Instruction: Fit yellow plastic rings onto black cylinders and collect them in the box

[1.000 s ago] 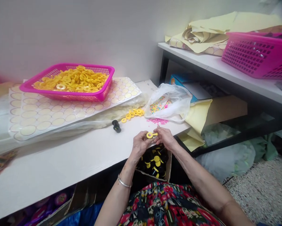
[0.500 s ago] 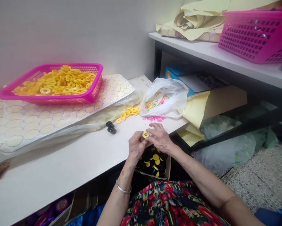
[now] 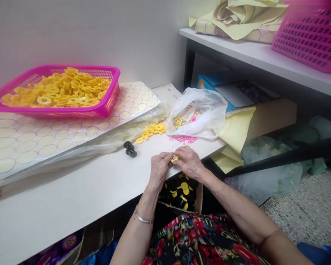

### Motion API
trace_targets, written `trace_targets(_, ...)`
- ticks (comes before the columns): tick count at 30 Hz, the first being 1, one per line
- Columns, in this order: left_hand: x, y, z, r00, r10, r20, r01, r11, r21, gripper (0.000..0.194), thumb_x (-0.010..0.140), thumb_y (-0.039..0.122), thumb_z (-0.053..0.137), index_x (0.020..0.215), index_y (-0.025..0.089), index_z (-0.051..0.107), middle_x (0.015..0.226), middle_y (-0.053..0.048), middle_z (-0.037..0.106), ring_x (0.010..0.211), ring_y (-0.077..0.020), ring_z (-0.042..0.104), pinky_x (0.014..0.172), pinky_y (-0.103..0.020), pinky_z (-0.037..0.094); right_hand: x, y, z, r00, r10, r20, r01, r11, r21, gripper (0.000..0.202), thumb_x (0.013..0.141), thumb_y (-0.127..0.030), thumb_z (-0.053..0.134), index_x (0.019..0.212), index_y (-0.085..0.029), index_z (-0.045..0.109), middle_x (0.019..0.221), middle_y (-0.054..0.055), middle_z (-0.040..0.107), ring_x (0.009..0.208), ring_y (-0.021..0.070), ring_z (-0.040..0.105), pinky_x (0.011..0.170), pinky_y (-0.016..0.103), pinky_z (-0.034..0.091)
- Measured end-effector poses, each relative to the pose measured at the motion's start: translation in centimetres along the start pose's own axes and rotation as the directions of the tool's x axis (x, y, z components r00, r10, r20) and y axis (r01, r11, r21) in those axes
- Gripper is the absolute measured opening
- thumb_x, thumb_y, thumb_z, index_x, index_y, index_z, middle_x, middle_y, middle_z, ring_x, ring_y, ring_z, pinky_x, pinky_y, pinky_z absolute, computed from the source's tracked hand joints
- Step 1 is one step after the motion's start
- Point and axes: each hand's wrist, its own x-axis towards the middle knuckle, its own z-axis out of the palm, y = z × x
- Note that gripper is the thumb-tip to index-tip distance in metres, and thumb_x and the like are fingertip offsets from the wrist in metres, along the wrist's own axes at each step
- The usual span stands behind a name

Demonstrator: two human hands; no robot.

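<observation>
A small yellow ring-shaped piece point(image 3: 174, 158) with a pink centre is pinched between both hands at the table's front edge. My left hand point(image 3: 159, 168) closes on its left side. Fingers of my right hand point(image 3: 192, 163) press on its right side and partly cover it. Just beyond my hands lie tiny pink beads point(image 3: 185, 139). Back to the left is a row of yellow rings point(image 3: 151, 131), with black spool-like pieces point(image 3: 130, 149) nearer me. Beneath my hands, a cardboard box point(image 3: 199, 198) holds many black pieces with yellow tops.
A pink basket point(image 3: 114, 92) full of yellow rings stands on sticker sheets point(image 3: 48, 150) at the left. A white plastic bag point(image 3: 209, 110) of coloured beads lies behind my hands. To the right are a raised shelf point(image 3: 237, 51) and another pink basket point(image 3: 306, 40).
My right hand's fingers, raised and spread before, have come down onto the yellow ring-shaped piece. That piece has tilted and is more covered. The camera view has shifted slightly.
</observation>
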Motion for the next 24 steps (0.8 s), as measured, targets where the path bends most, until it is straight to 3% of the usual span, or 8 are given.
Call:
trace_targets(4, -0.3, -0.7, 0.8, 0.989, -0.060, -0.132, 0.047, 0.994, -0.100, 0.023, 0.061, 0.032, 0.069, 0.064, 0.010, 0.065, 0.048, 0.002, 0.053, 0.041, -0.0054, 0.038, 0.042, -0.020, 0.028, -0.2, 0.0, 0.6, 0.995, 0.102, 0.001, -0.102, 0.995, 0.010, 0.007, 0.075, -0.016, 0.058, 0.079, -0.020, 0.063, 0.082, 0.003, 0.061, 0.081, 0.0179, 0.052, 0.076, 0.032, 0.039)
trace_targets(8, -0.4, -1.4, 1.1, 0.981, 0.058, -0.184, -0.058, 0.998, 0.006, 0.021, 0.064, 0.033, 0.066, 0.061, 0.013, 0.063, 0.051, 0.002, 0.054, 0.046, -0.0073, 0.042, 0.046, -0.021, 0.033, -0.5, -0.2, 1.0, 0.993, 0.119, 0.008, -0.119, 0.993, -0.012, 0.010, 0.077, -0.014, 0.055, 0.079, -0.019, 0.062, 0.083, 0.003, 0.060, 0.080, 0.0167, 0.053, 0.076, 0.030, 0.039)
trace_targets(11, -0.6, -1.5, 1.0, 0.983, 0.101, -0.154, -0.087, 0.991, 0.097, 0.024, 0.069, 0.037, 0.062, 0.064, 0.014, 0.063, 0.051, 0.003, 0.053, 0.048, -0.0082, 0.043, 0.047, -0.021, 0.033, -0.6, -0.5, 0.9, 0.997, 0.082, 0.000, -0.082, 0.997, -0.018, 0.010, 0.078, -0.013, 0.053, 0.079, -0.019, 0.061, 0.084, 0.003, 0.060, 0.083, 0.0170, 0.052, 0.078, 0.030, 0.039)
trace_targets(15, -1.0, -1.0, -0.2, 0.998, 0.056, -0.017, -0.056, 0.998, 0.020, 0.029, 0.073, 0.041, 0.058, 0.079, 0.013, 0.064, 0.050, 0.004, 0.049, 0.045, -0.0069, 0.039, 0.045, -0.020, 0.030, -0.3, -0.5, 0.6, 0.997, 0.069, -0.036, -0.068, 0.997, 0.023, 0.004, 0.075, -0.014, 0.057, 0.077, -0.017, 0.059, 0.079, 0.004, 0.059, 0.086, 0.0183, 0.049, 0.075, 0.030, 0.040)
trace_targets(17, -1.2, -0.8, -1.2, 0.998, 0.034, 0.051, -0.035, 0.999, 0.013, 0.033, 0.068, 0.033, 0.063, 0.093, 0.012, 0.062, 0.050, 0.006, 0.047, 0.045, -0.0064, 0.038, 0.046, -0.020, 0.031, -0.2, -0.3, 0.6, 0.992, 0.119, -0.050, -0.115, 0.990, 0.087, 0.004, 0.073, -0.016, 0.060, 0.077, -0.017, 0.060, 0.077, 0.003, 0.059, 0.083, 0.0173, 0.050, 0.073, 0.029, 0.041)
trace_targets(20, -1.1, -0.8, -2.3, 0.989, 0.096, 0.110, -0.109, 0.986, 0.123, 0.057, 0.052, 0.015, 0.068, 0.108, 0.012, 0.058, 0.055, 0.007, 0.050, 0.049, -0.0064, 0.042, 0.049, -0.019, 0.034, -0.1, -0.2, 0.7, 0.971, 0.231, -0.066, -0.211, 0.953, 0.218, 0.011, 0.068, -0.018, 0.065, 0.079, -0.018, 0.062, 0.079, 0.000, 0.060, 0.079, 0.0153, 0.052, 0.071, 0.028, 0.042)
trace_targets(22, -0.8, -1.0, -2.1, 0.981, 0.151, 0.125, -0.176, 0.961, 0.215, 0.062, 0.047, 0.012, 0.070, 0.107, 0.013, 0.060, 0.061, 0.005, 0.054, 0.053, -0.0078, 0.047, 0.051, -0.020, 0.038, -0.1, -0.4, 0.8, 0.958, 0.281, -0.053, -0.253, 0.918, 0.306, 0.012, 0.067, -0.019, 0.065, 0.079, -0.018, 0.063, 0.078, -0.001, 0.060, 0.075, 0.0138, 0.053, 0.069, 0.027, 0.042)
trace_targets(24, -0.4, -1.4, -1.4, 0.972, 0.196, 0.126, -0.224, 0.939, 0.262, 0.054, 0.047, 0.017, 0.073, 0.100, 0.014, 0.064, 0.067, 0.002, 0.059, 0.060, -0.0110, 0.052, 0.056, -0.022, 0.042, -0.1, -0.7, 0.8, 0.951, 0.308, -0.022, -0.277, 0.883, 0.378, 0.011, 0.067, -0.019, 0.064, 0.077, -0.017, 0.064, 0.076, -0.001, 0.060, 0.072, 0.0130, 0.054, 0.067, 0.026, 0.042)
